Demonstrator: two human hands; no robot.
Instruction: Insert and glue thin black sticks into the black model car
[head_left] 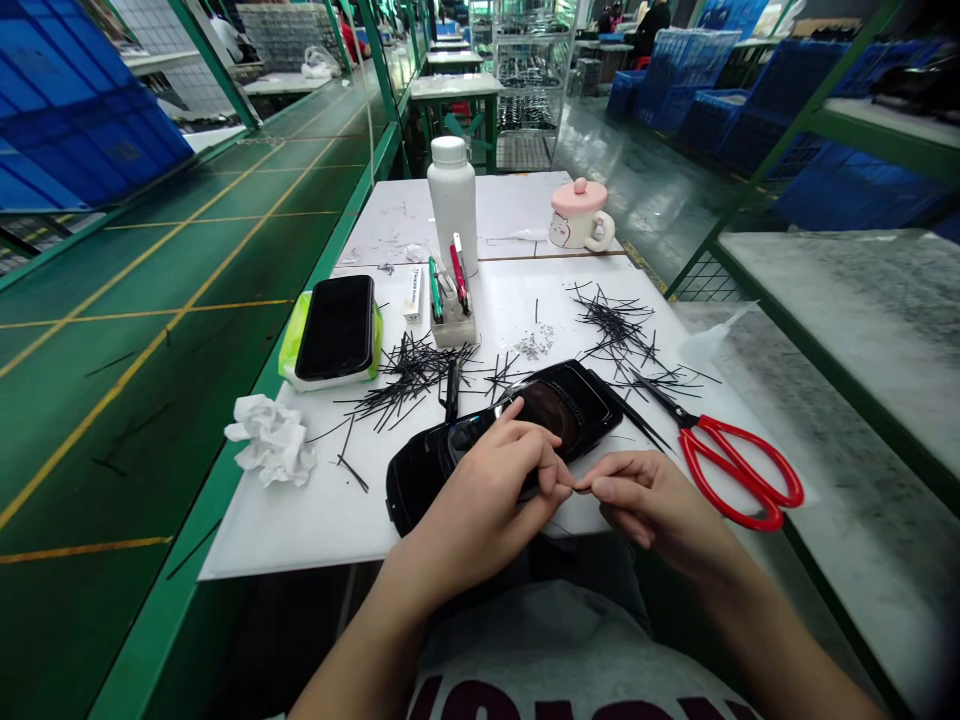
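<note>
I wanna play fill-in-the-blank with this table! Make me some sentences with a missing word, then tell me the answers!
1. The left hand is nearer the crumpled tissue, while the right hand is nearer the red-handled ____.
2. The glossy casing by the hands is coloured ____.
3. The mug has a lid coloured ____.
4. Behind the pens stands a tall white ____.

Missing words: scissors; black; pink; bottle.

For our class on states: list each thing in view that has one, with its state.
Left hand, pinched shut
Right hand, pinched shut
Scissors, lying flat, seemingly closed
Phone, face up, dark
Mug, covered
Bottle, upright, capped
Tissue, crumpled
Black strips, scattered
Toy car, partly hidden
Pens, standing in holder
</note>
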